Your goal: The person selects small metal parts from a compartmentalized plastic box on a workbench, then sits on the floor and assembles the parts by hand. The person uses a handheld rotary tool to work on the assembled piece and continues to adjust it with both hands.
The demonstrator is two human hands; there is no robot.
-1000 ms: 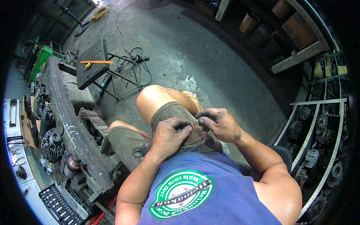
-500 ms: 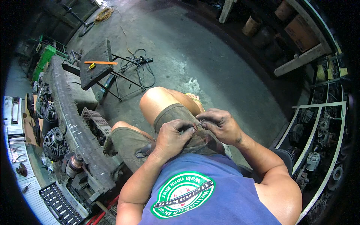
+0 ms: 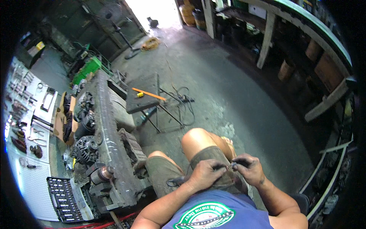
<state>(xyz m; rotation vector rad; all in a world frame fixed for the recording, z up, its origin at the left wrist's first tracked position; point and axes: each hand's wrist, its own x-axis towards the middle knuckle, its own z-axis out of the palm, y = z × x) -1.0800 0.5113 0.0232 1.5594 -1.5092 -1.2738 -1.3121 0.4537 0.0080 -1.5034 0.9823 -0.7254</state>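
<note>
My left hand is closed in a pinch above my lap, with a small brownish piece at its fingertips. Facing it, my right hand is also closed, thumb against fingers, around something tiny and greyish that I cannot make out. The fingertips of both hands nearly meet over my dark shorts. A dark loop, perhaps a tool handle, lies on the shorts by my left wrist.
Left of me stands a grimy workbench with an alternator and an armature. A socket set lies beyond. Ahead, a small stool bears an orange strip; cables lie beside it. A metal rack stands right.
My view has swung up and to the left, so the doorway and a fan now show. Both hands stay pinched close together over my lap; the brownish ring-like piece shows less clearly.
</note>
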